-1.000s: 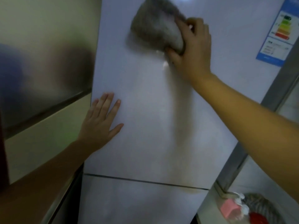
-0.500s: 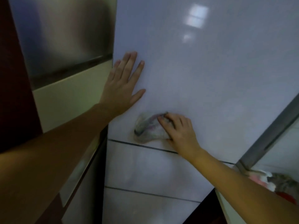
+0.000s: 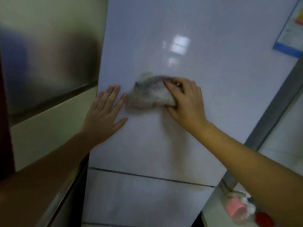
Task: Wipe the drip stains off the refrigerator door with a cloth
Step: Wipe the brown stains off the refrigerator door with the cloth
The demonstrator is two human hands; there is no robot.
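The white refrigerator door (image 3: 188, 131) fills the middle of the view, glossy, with a window reflection near its top. My right hand (image 3: 185, 102) presses a crumpled grey cloth (image 3: 147, 95) against the door at mid height, fingers gripping the cloth's right side. My left hand (image 3: 105, 115) lies flat on the door close to its left edge, fingers spread, its fingertips just left of the cloth. No drip stain is clear in this blurred view.
A metallic panel (image 3: 49, 63) and a cream cabinet front (image 3: 49, 131) stand left of the fridge. A blue-edged energy label (image 3: 293, 30) sits at the door's upper right. A lower door seam (image 3: 147, 176) runs below. Pink and red items (image 3: 242, 210) lie at bottom right.
The cloth went from the top of the door down to just above the lower seam, and now sits back up at mid height beside my left hand, which has stayed flat.
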